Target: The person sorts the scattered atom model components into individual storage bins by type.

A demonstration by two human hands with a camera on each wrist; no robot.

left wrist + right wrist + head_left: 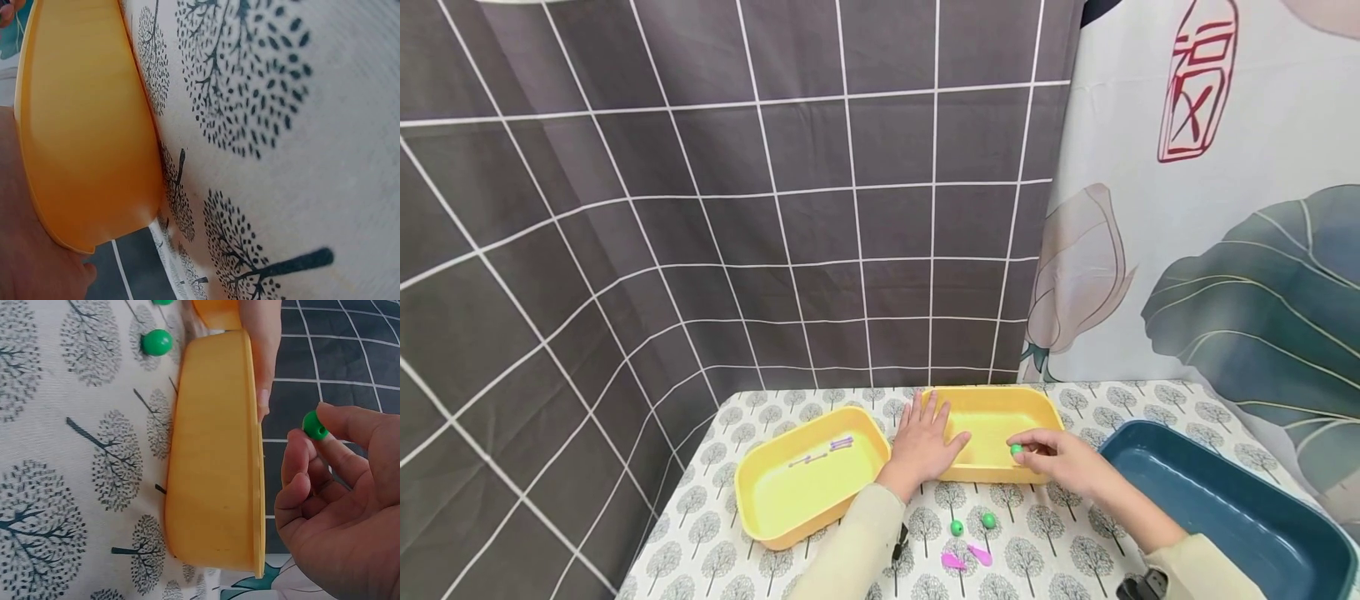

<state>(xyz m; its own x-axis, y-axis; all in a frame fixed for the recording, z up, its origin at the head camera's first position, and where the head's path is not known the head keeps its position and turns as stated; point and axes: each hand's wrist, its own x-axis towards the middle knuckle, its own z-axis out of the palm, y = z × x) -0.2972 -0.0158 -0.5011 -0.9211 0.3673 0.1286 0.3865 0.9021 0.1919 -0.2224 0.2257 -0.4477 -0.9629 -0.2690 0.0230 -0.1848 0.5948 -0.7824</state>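
Observation:
My right hand (1066,460) pinches a green bead (315,425) between thumb and fingertips, above the near right part of a yellow bin (981,476). A hole shows in the bead's side in the right wrist view. My left hand (921,446) lies with spread, straight fingers over the left end of that same bin, at its rim. Two more green beads, one (957,527) left of the other (988,520), lie on the cloth in front of the bin. Closer to me are two pink-purple pieces (953,561), teardrop-like in outline.
Left of my left hand stands a second yellow bin (758,502) with several thin purple sticks (841,444) inside. A large dark blue bin (1232,492) stands at the right, beside my right forearm. The tree-print cloth (707,529) covers the table, with a dark gridded curtain (895,225) behind.

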